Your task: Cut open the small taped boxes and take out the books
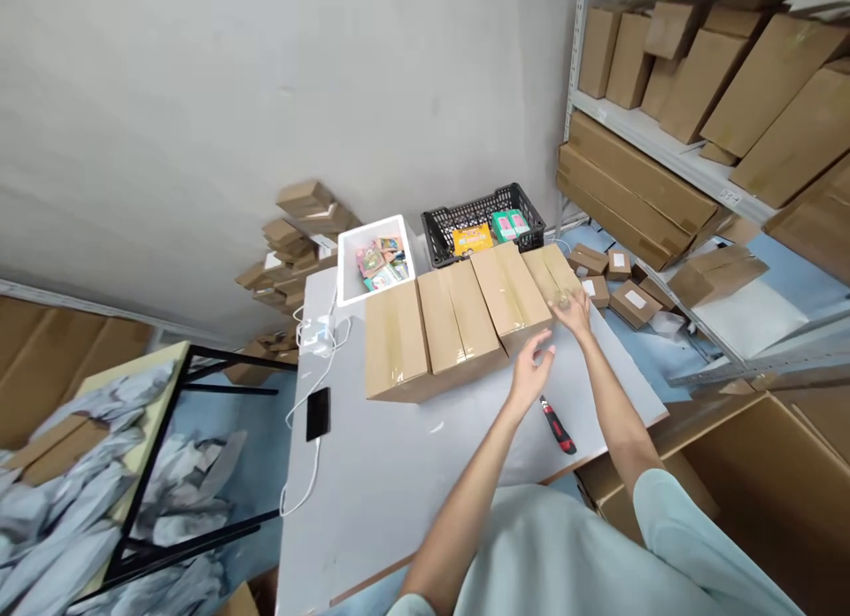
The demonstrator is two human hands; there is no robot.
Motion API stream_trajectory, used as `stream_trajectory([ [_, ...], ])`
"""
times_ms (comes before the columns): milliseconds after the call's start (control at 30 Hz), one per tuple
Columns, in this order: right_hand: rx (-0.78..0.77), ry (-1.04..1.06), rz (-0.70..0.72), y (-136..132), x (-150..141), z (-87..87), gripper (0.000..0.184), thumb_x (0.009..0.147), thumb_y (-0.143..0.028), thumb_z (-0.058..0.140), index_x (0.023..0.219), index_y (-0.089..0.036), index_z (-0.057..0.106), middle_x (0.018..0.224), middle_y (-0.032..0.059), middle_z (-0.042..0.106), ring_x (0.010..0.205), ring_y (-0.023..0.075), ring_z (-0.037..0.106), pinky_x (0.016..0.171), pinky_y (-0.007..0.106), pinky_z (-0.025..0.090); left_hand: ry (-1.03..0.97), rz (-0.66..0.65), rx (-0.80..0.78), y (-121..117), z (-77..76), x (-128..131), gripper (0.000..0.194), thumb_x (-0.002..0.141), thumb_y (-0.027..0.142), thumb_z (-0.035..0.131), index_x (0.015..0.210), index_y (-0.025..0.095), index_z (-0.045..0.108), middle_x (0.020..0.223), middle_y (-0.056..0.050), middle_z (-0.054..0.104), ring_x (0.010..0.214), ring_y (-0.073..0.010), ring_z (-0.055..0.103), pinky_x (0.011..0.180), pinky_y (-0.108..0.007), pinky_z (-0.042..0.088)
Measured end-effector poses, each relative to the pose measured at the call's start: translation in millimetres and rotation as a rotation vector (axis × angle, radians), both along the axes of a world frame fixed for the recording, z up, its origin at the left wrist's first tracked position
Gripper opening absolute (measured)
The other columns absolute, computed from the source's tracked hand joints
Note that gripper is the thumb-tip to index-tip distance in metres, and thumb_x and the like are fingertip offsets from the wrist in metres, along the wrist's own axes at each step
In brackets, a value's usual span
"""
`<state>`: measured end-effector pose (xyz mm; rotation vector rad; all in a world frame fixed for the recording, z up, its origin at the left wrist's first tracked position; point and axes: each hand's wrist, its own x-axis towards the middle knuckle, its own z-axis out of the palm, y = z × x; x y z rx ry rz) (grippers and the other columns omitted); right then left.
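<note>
Several taped cardboard boxes stand side by side in a row on the table. My right hand [572, 315] grips the near end of the rightmost cardboard box [545, 269], its fingers at the top front edge. Just left of it, my left hand [531, 370] is held with fingers apart and nothing in them, close to the front of the neighbouring box [510, 288]. Further left are another box [458, 319] and the leftmost box [397, 337]. On the table below my hands lies a red and black utility knife [558, 426].
Behind the row stand a white bin [343, 271] of colourful packets and a black crate [435, 227] with small boxes. A phone [318, 414] and white cables lie at the left of the table [372, 510]. Loaded shelving [664, 138] rises at the right; a large open carton [763, 457] sits nearby.
</note>
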<state>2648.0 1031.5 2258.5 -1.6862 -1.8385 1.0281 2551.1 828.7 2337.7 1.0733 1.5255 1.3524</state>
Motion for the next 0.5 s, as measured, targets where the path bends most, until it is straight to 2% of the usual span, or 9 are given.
stream_trajectory([
  [67, -0.042, -0.007, -0.019, 8, -6, -8.8, 0.107, 0.089, -0.078, 0.077, 0.168, -0.009, 0.055, 0.191, 0.0318, 0.017, 0.180, 0.0511, 0.007, 0.140, 0.070, 0.020, -0.008, 0.002, -0.001, 2, -6.7, 3, 0.042, 0.102, 0.048, 0.075, 0.138, 0.027, 0.078, 0.160, -0.016, 0.070, 0.155, -0.0355, 0.063, 0.131, -0.059, 0.050],
  [133, -0.058, -0.039, -0.045, 13, -8, -19.2, 0.120, 0.083, -0.081, 0.081, 0.170, -0.005, 0.047, 0.191, 0.0363, 0.008, 0.180, 0.0524, 0.001, 0.140, 0.072, 0.014, -0.040, 0.024, -0.036, -6, -17.4, 4, 0.041, 0.101, 0.048, 0.076, 0.136, 0.028, 0.079, 0.159, -0.016, 0.071, 0.155, -0.0356, 0.064, 0.129, -0.058, 0.052],
  [200, -0.061, -0.064, -0.092, 19, -8, -28.6, 0.125, 0.078, -0.080, 0.085, 0.169, -0.005, 0.043, 0.191, 0.0376, -0.001, 0.179, 0.0527, -0.002, 0.141, 0.069, 0.010, -0.080, 0.051, -0.087, -16, -27.5, 4, 0.038, 0.099, 0.047, 0.078, 0.132, 0.028, 0.080, 0.156, -0.017, 0.073, 0.152, -0.0370, 0.066, 0.127, -0.059, 0.054],
  [300, -0.074, 0.004, -0.177, 30, -6, -36.7, 0.125, 0.069, -0.075, 0.095, 0.162, -0.009, 0.047, 0.191, 0.0374, -0.007, 0.178, 0.0557, 0.000, 0.141, 0.066, 0.013, -0.110, 0.077, -0.120, -26, -35.2, 3, 0.035, 0.098, 0.042, 0.079, 0.129, 0.027, 0.081, 0.154, -0.017, 0.075, 0.150, -0.0381, 0.067, 0.125, -0.061, 0.055],
  [367, -0.063, 0.088, -0.218, 35, -3, -37.0, 0.124, 0.060, -0.072, 0.101, 0.156, -0.012, 0.050, 0.190, 0.0372, 0.000, 0.178, 0.0540, 0.005, 0.142, 0.061, 0.016, -0.111, 0.084, -0.110, -28, -34.4, 5, 0.033, 0.097, 0.038, 0.079, 0.128, 0.027, 0.081, 0.152, -0.017, 0.076, 0.149, -0.0367, 0.068, 0.125, -0.058, 0.056],
  [500, -0.019, 0.170, -0.280, 36, 12, -29.2, 0.120, 0.050, -0.068, 0.105, 0.146, -0.017, 0.053, 0.179, 0.0325, 0.028, 0.173, 0.0458, 0.023, 0.142, 0.050, 0.022, -0.106, 0.070, -0.064, -31, -23.1, 11, 0.033, 0.097, 0.030, 0.078, 0.129, 0.024, 0.082, 0.150, -0.014, 0.077, 0.147, -0.0326, 0.070, 0.123, -0.052, 0.058],
])
